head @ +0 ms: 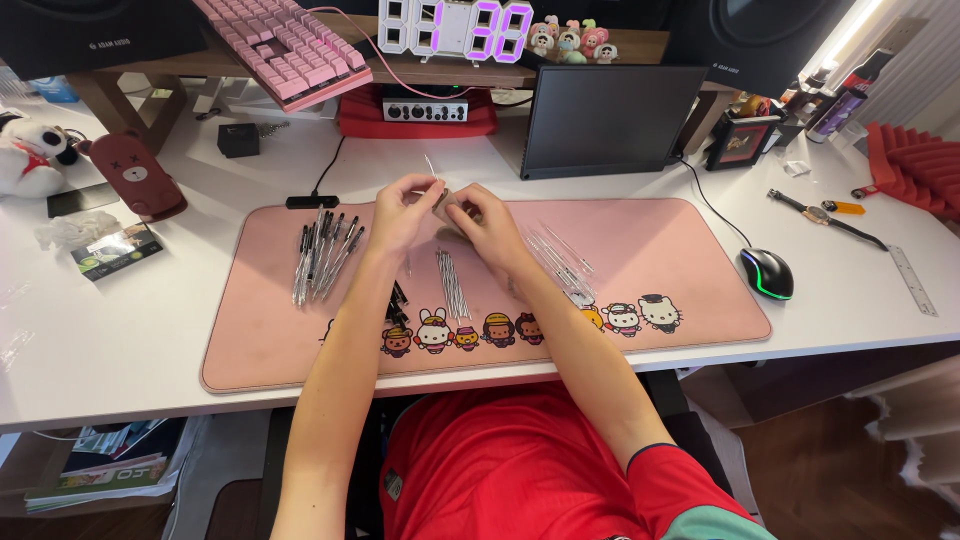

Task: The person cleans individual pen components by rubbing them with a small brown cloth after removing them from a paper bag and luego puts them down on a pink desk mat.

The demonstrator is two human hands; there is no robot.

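Observation:
My left hand (403,212) and my right hand (484,222) meet over the middle of a pink desk mat (680,250). Between their fingertips they pinch a thin clear pen part (431,170) that sticks up and away from me. A row of assembled black-and-clear pens (322,256) lies on the mat to the left. A small bundle of thin refills (452,282) lies just below my hands. Clear pen barrels (556,256) are spread to the right, and a few small dark pieces (397,300) rest near my left forearm.
A dark tablet screen (608,120) stands behind the mat, next to a pink keyboard (285,45) on a shelf and a digital clock (455,28). A mouse (767,273), a wristwatch (820,215) and a metal ruler (912,280) lie at the right; a brown bear-shaped case (140,178) at the left.

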